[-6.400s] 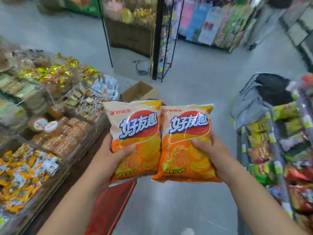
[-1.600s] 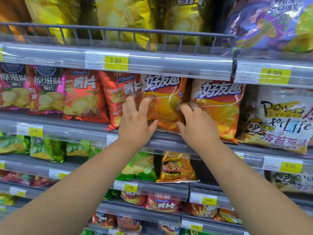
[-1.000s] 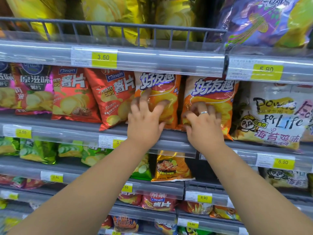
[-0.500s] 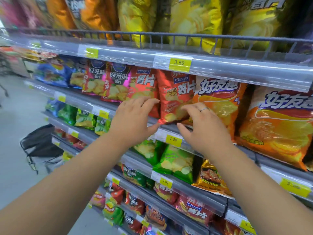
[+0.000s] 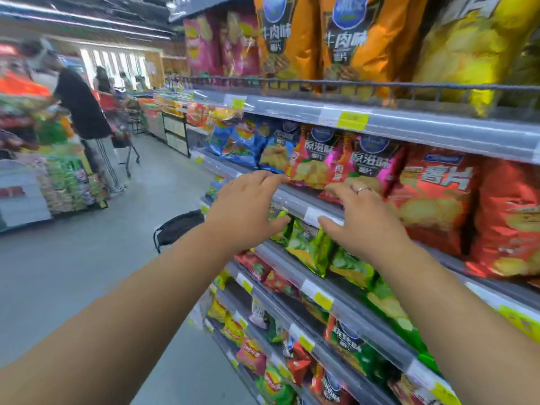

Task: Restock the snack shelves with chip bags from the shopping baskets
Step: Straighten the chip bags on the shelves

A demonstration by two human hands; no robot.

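Both my hands are raised in front of the snack shelves [image 5: 306, 206] and hold nothing. My left hand [image 5: 245, 209] hovers with spread fingers before the shelf rail, near the pink and red chip bags [image 5: 315, 162]. My right hand [image 5: 362, 217], with a ring on one finger, is open beside it, its fingertips close to the lower edge of a second pink bag [image 5: 371, 162]. Red chip bags [image 5: 435, 200] stand further right on the same shelf. A black shopping basket [image 5: 178, 226] sits on the floor at the foot of the shelves, partly hidden by my left arm.
Large orange and yellow bags [image 5: 347, 36] fill the top shelf. Green bags [image 5: 309, 247] and mixed snacks line the lower shelves. In the aisle to the left a person in black [image 5: 84, 112] stands with a cart beside a display stand [image 5: 58, 176]. Grey floor stretches between.
The two orange bags that I carried went onto the shelf and are out of view to the right. My view has swung left along the aisle, and both hands have drawn back from the bags, empty.
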